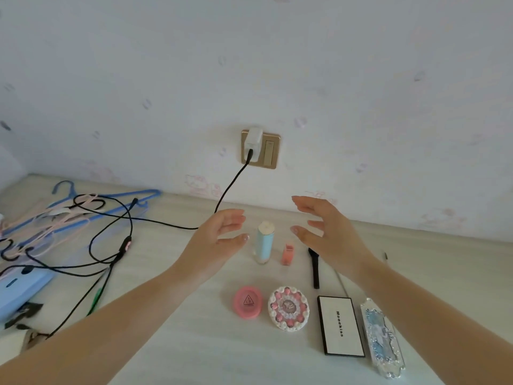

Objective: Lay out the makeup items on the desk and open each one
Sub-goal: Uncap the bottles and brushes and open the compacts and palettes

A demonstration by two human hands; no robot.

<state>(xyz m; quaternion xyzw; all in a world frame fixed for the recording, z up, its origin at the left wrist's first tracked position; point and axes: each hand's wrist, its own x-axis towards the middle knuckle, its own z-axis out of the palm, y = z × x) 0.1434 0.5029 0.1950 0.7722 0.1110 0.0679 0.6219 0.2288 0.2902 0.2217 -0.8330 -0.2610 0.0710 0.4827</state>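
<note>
Makeup items lie in two rows on the pale desk (211, 357). A light-blue tube (264, 242) stands upright beside a small pink bottle (288, 254) and a black brush (314, 268). In front lie a pink round compact (248, 302), a pearl-rimmed round compact (288, 308), a white black-edged palette (340, 325) and a silvery ornate case (382, 337), all closed. My left hand (219, 234) hovers left of the blue tube, fingers relaxed, holding nothing. My right hand (327, 232) hovers to its right, above the brush, also empty.
Blue and pink hangers (69, 209) and tangled black cables (111, 245) cover the desk's left side, beside a light-blue box (19, 290). A white charger (254, 144) sits in the wall socket above the desk. A thin silver stick (342, 284) lies right of the brush.
</note>
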